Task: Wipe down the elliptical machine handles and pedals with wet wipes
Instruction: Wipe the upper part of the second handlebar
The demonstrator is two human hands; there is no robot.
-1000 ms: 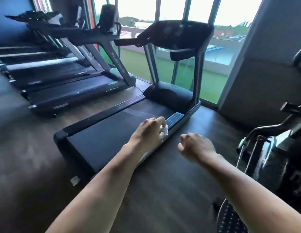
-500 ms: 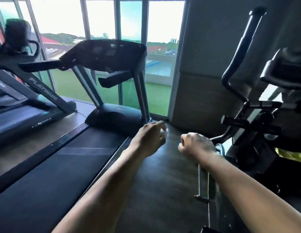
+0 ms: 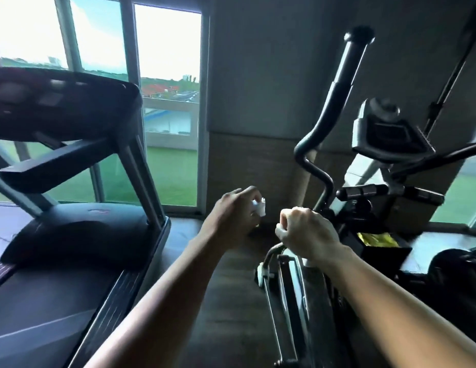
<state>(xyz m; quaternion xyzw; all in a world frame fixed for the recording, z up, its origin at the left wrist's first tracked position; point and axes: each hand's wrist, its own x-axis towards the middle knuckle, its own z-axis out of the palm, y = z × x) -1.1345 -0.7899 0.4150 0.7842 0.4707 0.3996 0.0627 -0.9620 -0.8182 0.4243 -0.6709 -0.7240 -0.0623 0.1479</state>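
Dark wood floor [image 3: 226, 328] between treadmill [image 3: 72, 235] and elliptical [image 3: 385, 136].

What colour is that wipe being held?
White; the head view shows the wet wipe in the left hand.

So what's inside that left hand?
A white wipe pokes out of the left hand; the curled grip hides the rest of it.

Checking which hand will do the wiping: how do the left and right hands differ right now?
The left hand pinches a crumpled white wet wipe; the right hand is a closed fist showing nothing in it. The left hand appears over the floor, the right hand over the elliptical machine's lower frame. Both are held forward, backs up.
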